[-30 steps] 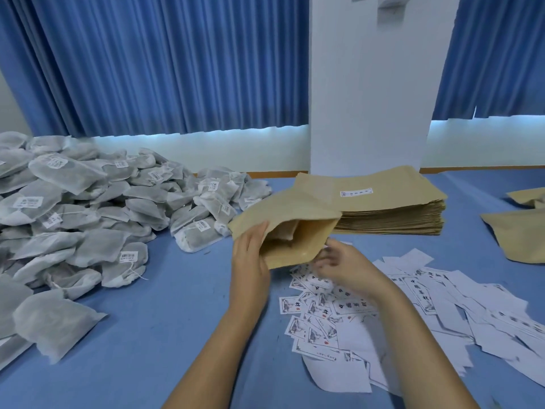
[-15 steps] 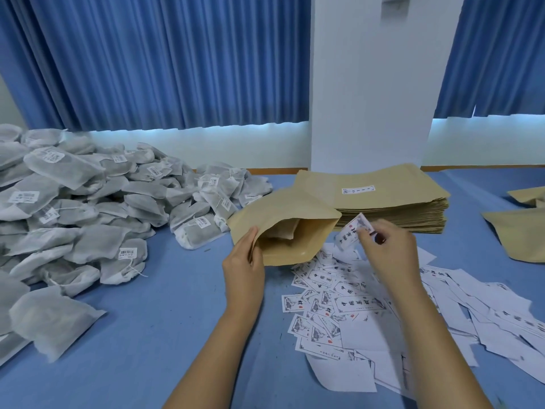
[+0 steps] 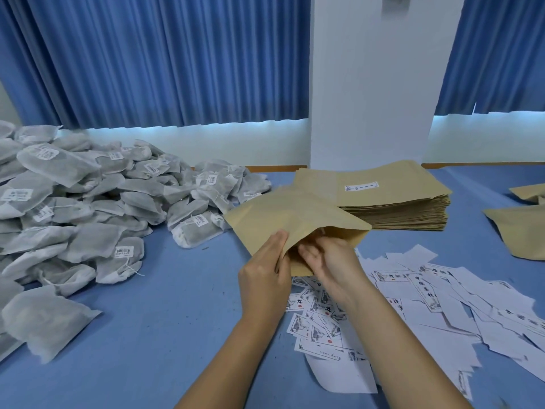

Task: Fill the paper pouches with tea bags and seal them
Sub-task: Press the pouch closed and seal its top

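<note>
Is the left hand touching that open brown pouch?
Touching. The head view shows the left hand pinching the pouch at the edge of its mouth, its fingertips flat on the paper with no gap.

- Looks like a small hand-packing workroom
- Holds a wide table [image 3: 147, 335] under plain blue cloth, serving as one big workbench
- Piles a bulk heap of tea bags [image 3: 73, 208] at the left, many with barcode tags
- Keeps flat kraft pouches [image 3: 398, 208] in a thick stack at the back, with loose pouches [image 3: 525, 231] at the right
- Spreads cut printed labels [image 3: 427, 290] across the cloth
- Shows handwork: left hand [image 3: 265, 276] gripping one open pouch [image 3: 295, 214] above the table
- Backs onto pleated blue curtains [image 3: 147, 69] and a plain white pillar [image 3: 374, 84], as in an office or hall
</note>
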